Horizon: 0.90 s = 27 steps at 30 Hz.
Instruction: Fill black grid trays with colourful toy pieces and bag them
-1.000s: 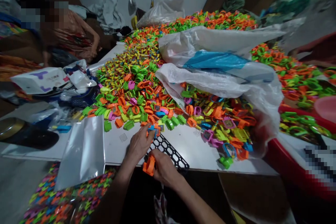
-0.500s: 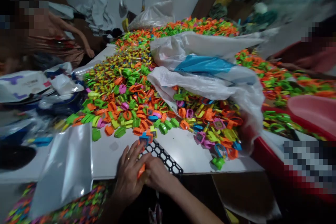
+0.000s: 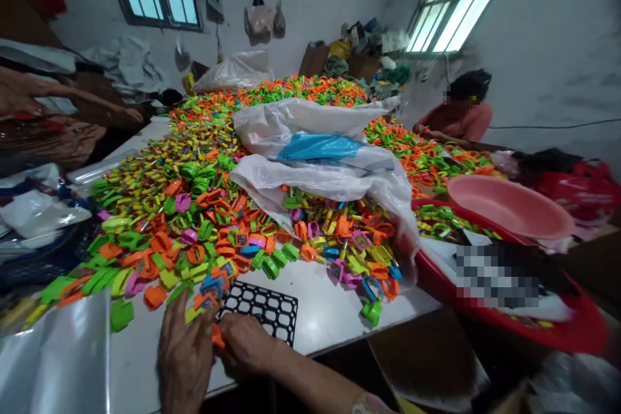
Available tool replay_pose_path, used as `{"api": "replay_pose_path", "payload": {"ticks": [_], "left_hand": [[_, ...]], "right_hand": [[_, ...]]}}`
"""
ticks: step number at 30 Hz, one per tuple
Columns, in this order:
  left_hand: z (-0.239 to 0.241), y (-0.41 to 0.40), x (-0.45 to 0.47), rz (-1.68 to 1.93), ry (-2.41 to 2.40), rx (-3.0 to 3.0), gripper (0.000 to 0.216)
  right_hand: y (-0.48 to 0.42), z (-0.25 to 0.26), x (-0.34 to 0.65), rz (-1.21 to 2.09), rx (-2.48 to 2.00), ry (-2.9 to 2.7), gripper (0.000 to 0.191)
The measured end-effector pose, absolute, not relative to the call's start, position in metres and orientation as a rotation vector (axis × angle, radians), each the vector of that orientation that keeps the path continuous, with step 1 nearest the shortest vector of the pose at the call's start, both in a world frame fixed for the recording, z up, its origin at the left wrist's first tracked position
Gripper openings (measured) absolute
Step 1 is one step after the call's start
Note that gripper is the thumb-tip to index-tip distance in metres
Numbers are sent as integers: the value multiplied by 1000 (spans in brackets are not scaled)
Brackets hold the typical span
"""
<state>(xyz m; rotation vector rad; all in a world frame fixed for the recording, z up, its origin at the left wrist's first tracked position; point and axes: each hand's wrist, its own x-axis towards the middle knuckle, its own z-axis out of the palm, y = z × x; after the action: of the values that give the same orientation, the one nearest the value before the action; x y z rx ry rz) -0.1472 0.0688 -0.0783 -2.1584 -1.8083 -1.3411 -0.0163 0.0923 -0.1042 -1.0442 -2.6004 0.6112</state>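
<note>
My left hand [image 3: 184, 356] and my right hand [image 3: 245, 349] meet at the near edge of the white table [image 3: 330, 317]. Both are closed on a small orange plastic piece [image 3: 217, 336] pinched between them. A black perforated tray [image 3: 262, 309] lies flat just beyond my right hand. Behind it spreads a big heap of small orange, green, yellow and pink plastic toy watches and straps [image 3: 204, 207]. A few blue and orange ones [image 3: 213, 288] lie right by my left fingertips.
A white plastic sack [image 3: 310, 162] lies open over the heap. A pink basin [image 3: 509, 207] sits in a red tub [image 3: 572, 330] at right. A silver bag [image 3: 53, 362] lies at the near left. One person sits at far right [image 3: 460, 119], another's arm reaches in at left [image 3: 58, 94].
My left hand came off the black tray and joined my right hand on the orange piece. My head turned up and right, so the far window and the seated person came into sight.
</note>
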Motion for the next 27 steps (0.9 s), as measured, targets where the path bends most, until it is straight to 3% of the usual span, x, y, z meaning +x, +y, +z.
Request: {"api": "replay_pose_path", "payload": {"ticks": [7,13,21,27], "left_hand": [[-63,81,-141,-1401,-2126,-2187,40],[-51,74,-156,-1911,-2442,-1674,50],[-70,54,-161,-1679,-2171,-2067,43],[-73,56,-165,-1682,-2267,-2054,43]], "right_hand": [[94,-99,-28,793,-1127,-2307,8],[92,-100,-35,1029,-1098,-2049,14],[84,-98,-39,963,-1061,-2142,13],[84,-97,-40,919,-1084,-2206,18]]}}
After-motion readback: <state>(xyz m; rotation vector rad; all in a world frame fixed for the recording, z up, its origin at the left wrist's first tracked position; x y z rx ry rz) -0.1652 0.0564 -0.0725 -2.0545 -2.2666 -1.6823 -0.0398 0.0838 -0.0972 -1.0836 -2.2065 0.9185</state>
